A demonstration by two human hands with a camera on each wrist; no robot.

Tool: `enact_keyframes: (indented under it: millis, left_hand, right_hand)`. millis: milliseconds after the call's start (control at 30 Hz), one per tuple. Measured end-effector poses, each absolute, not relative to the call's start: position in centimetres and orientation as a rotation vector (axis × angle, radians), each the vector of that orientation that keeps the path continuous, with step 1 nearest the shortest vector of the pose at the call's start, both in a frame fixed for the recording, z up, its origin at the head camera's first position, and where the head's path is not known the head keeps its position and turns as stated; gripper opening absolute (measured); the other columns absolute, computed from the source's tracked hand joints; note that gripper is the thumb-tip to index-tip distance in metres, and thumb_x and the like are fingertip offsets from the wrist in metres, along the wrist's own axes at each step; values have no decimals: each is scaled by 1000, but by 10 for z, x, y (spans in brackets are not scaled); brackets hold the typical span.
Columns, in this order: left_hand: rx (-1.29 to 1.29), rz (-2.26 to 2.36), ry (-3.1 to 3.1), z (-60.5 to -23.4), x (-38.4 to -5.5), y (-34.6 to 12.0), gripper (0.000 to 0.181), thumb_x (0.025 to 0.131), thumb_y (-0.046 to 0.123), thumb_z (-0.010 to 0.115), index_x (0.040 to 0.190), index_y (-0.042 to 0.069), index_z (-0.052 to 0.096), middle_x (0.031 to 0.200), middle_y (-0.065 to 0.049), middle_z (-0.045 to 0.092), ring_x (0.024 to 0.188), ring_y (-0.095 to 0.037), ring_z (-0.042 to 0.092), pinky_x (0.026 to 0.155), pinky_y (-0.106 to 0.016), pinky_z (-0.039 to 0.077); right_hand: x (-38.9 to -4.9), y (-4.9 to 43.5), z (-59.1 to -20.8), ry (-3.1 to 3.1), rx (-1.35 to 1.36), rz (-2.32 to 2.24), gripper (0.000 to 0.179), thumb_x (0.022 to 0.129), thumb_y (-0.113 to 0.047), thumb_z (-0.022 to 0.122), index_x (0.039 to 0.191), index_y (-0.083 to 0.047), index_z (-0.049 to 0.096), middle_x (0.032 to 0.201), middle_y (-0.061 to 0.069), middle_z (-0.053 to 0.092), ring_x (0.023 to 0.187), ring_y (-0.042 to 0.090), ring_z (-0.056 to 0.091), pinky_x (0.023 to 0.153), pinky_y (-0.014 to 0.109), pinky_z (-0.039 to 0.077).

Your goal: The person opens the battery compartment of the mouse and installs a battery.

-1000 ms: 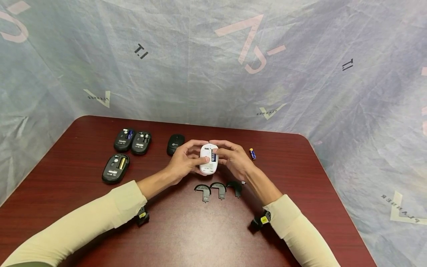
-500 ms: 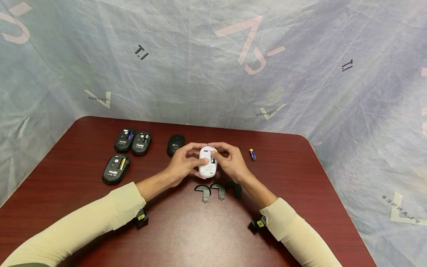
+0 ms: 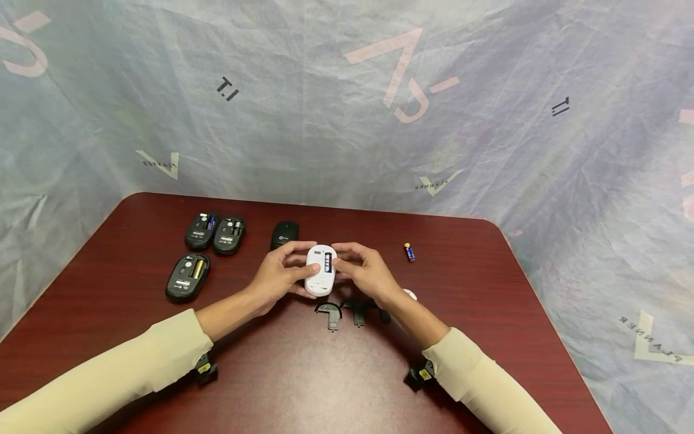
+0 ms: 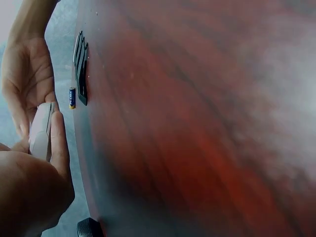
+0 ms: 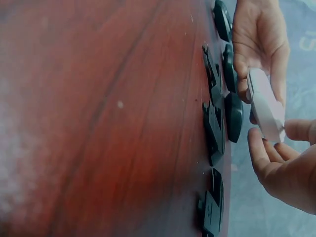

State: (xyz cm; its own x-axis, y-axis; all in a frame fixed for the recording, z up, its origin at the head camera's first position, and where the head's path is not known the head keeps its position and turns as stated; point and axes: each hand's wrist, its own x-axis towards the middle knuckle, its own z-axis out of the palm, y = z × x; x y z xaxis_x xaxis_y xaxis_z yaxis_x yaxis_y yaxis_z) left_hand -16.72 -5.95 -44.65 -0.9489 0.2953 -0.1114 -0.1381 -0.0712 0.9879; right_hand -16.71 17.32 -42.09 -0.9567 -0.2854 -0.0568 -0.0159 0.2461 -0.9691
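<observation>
A white computer mouse point(image 3: 320, 280) is held underside up above the table, a blue-and-white battery point(image 3: 328, 263) lying in its open compartment. My left hand point(image 3: 275, 274) grips the mouse from its left side, thumb across the underside. On the opposite side, my right hand point(image 3: 370, 274) holds the edge, its thumb beside the battery and its fingers partly hidden behind. The right wrist view shows the white mouse point(image 5: 265, 106) edge-on between both hands. Below them lie black battery covers point(image 3: 328, 314), some partly behind my right hand. Part of a white piece point(image 3: 410, 294) shows past my right wrist.
Three black mice, one of them the front mouse point(image 3: 187, 277), lie underside up at the left with batteries showing. Another black mouse point(image 3: 284, 233) sits right side up behind my left hand. A loose blue battery point(image 3: 409, 252) lies at right on the dark red table point(image 3: 347, 386).
Both hands have brought the white mouse left and slightly nearer. My right thumb has slid off the battery to the mouse's edge, uncovering the battery. The white piece has come into sight.
</observation>
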Motion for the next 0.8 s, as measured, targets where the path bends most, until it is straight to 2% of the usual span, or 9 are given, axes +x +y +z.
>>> enact_keyframes:
  millis: [167,300,367,467,533,667,800]
  left_hand:
    - [88,2104,1989,-445,-162,-67,56,106,3,78,157,3,55,141,-32,70,93,-19,80,73,-46,74]
    - [12,2090,2023,-443,-157,-69,54,106,3,77,155,1,56,145,-31,67,91,-16,78,74,-43,74]
    - [-3,2064,2056,-443,-154,-71,56,106,4,77,158,1,56,148,-31,65,94,-12,76,77,-38,74]
    - [7,2006,2115,-443,-151,-75,59,106,5,76,161,2,56,153,-29,63,105,-12,76,83,-27,71]
    - [31,1961,2155,-442,-149,-79,63,106,6,74,165,3,53,157,-29,62,119,-17,75,88,-21,66]
    - [55,1871,2241,-441,-144,-89,69,105,7,73,169,4,49,161,-27,61,143,-34,66,95,-14,56]
    - [62,1788,2324,-439,-139,-97,71,105,10,73,170,2,46,163,-28,60,152,-40,59,101,-15,51]
  right_hand:
    - [-162,169,-420,2145,-290,-1754,55,110,-5,67,164,0,56,155,27,67,136,33,73,111,42,67]
    - [-159,165,-419,2043,-280,-1724,65,110,-3,65,172,-1,43,169,25,56,155,36,59,124,44,58]
    - [-158,163,-418,1983,-279,-1722,70,109,-1,63,174,-1,36,175,23,49,162,36,50,131,48,50]
    - [-156,159,-417,1885,-279,-1742,75,108,3,59,177,0,29,180,22,39,169,34,39,138,53,38]
    - [-156,156,-418,1832,-278,-1754,78,107,5,58,178,0,26,182,21,34,171,33,33,140,55,33]
    - [-156,149,-419,1787,-294,-1742,83,104,5,59,179,-2,24,184,20,31,173,32,30,141,55,30]
    - [-157,139,-420,1772,-329,-1699,86,102,3,60,179,-4,22,186,16,29,174,29,28,142,54,29]
